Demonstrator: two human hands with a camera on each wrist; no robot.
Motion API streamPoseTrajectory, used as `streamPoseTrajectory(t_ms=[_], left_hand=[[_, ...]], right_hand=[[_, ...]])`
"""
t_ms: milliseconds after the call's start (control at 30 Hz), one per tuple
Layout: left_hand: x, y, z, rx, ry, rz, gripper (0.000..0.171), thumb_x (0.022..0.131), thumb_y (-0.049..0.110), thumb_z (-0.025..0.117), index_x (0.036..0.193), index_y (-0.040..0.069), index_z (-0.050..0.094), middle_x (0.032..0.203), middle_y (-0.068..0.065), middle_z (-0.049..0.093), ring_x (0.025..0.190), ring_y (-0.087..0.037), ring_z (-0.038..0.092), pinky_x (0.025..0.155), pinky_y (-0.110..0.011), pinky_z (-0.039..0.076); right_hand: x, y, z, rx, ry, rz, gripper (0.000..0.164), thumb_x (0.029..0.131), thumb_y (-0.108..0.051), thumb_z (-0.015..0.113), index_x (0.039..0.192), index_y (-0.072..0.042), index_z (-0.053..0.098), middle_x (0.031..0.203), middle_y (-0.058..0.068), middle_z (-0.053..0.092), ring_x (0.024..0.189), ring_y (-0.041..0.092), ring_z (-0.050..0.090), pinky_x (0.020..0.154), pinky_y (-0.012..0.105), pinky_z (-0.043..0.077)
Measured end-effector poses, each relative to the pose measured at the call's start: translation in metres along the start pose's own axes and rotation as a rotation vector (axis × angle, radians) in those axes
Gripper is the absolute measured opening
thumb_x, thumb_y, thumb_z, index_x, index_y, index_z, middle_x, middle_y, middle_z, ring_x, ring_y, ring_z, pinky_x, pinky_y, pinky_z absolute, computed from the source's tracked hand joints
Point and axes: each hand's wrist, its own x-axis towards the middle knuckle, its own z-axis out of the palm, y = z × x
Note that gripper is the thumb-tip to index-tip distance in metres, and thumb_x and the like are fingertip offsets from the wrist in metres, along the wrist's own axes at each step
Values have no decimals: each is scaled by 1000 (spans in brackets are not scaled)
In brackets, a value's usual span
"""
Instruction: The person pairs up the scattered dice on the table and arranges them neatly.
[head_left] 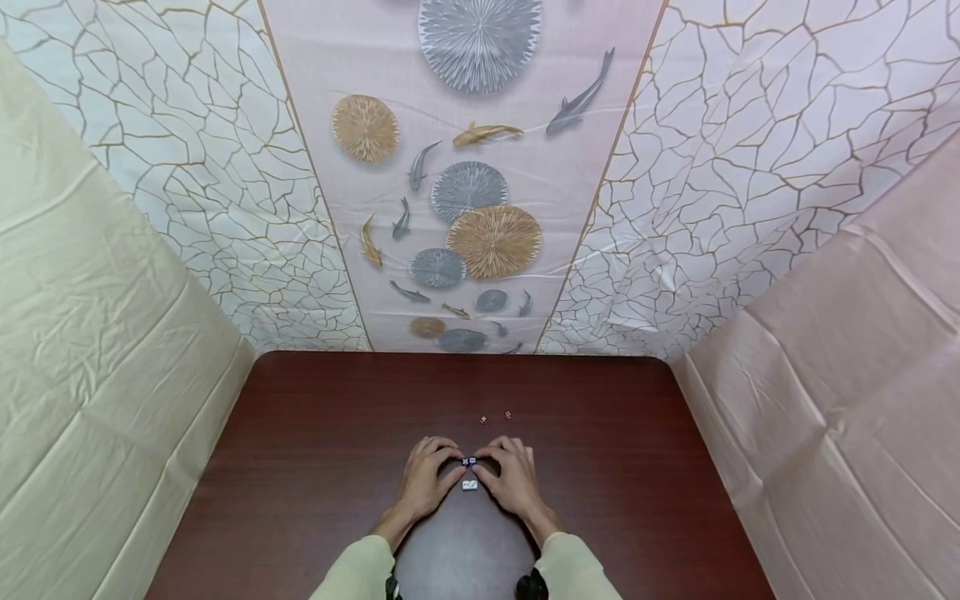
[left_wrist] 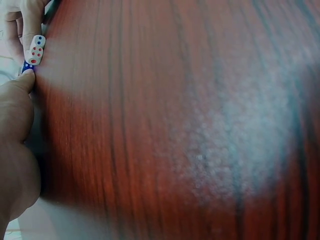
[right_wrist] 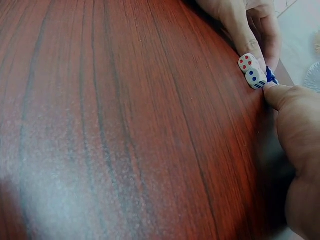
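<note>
Two blue dice (head_left: pixel 468 461) with white pips sit side by side on the table between the two hands. From the left, my left hand (head_left: pixel 429 477) pinches them at one end with thumb and forefinger. My right hand (head_left: pixel 513 477) pinches the opposite end in the same way. Just nearer to the body, a pair of white dice (head_left: pixel 469 484) lies side by side. Red and blue pips show on these white dice (right_wrist: pixel 252 71) in the right wrist view, where fingers hide most of the blue dice (right_wrist: pixel 271 75).
Beyond the hands lie two small red dice, one on the left (head_left: pixel 483 420) and one on the right (head_left: pixel 507 414), a little apart. The dark red-brown wooden table (head_left: pixel 315 417) ends at a patterned cloth (head_left: pixel 480 242) behind it. Pale padded covers flank both sides.
</note>
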Motion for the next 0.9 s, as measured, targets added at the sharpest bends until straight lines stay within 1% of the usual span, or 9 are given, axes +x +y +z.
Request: streamPoseTrajectory(t_ms=[167, 300, 467, 633, 733, 800, 900], left_hand=[[0, -1, 1, -7, -1, -8, 18, 95, 21, 92, 110, 16, 84, 121, -2, 78, 121, -29, 71, 114, -60, 52], [0, 0, 0, 12, 5, -3, 19, 93, 20, 94, 109, 17, 84, 120, 0, 78, 119, -27, 71, 110, -58, 54], [1, 2, -1, 19, -3, -9, 20, 92, 18, 94, 109, 15, 84, 120, -1, 78, 118, -27, 71, 108, -58, 54], [3, 4, -4, -6, -27, -27, 22, 91, 16, 95, 110, 13, 84, 120, -3, 78, 119, -30, 71, 111, -60, 53], [3, 4, -6, -10, -22, -11, 24, 90, 17, 95, 111, 12, 84, 119, -3, 78, 117, -29, 71, 109, -58, 53], [4, 4, -6, -10, -3, 19, 25, 89, 17, 96, 110, 11, 84, 118, -4, 78, 114, -29, 71, 106, -57, 54], [4, 3, -7, -35, -2, 38, 27, 87, 14, 96, 111, 8, 84, 117, -6, 79, 113, -31, 72, 104, -57, 54]], right_hand=[[1, 1, 1, -3, 0, -4, 20, 97, -26, 91, 115, -18, 87, 113, 4, 75, 107, 24, 62, 97, 48, 41], [1, 1, 1, -17, 11, -17, 19, 96, -24, 91, 114, -17, 87, 112, 4, 75, 106, 23, 62, 95, 47, 41], [1, 1, 1, -26, 14, -25, 19, 96, -24, 92, 113, -18, 87, 111, 3, 75, 105, 22, 62, 93, 46, 41], [1, 2, 2, -19, -2, -13, 19, 98, -26, 90, 115, -18, 87, 113, 3, 74, 107, 24, 62, 95, 47, 41], [1, 2, 1, -9, -13, -2, 20, 98, -27, 90, 116, -19, 87, 114, 3, 74, 108, 24, 62, 96, 48, 41], [0, 2, 1, -11, -11, -2, 20, 98, -27, 90, 116, -19, 87, 113, 3, 74, 108, 23, 62, 96, 47, 41], [0, 2, 1, -9, -9, -4, 20, 97, -26, 91, 115, -20, 86, 113, 2, 74, 107, 22, 61, 95, 47, 41]])
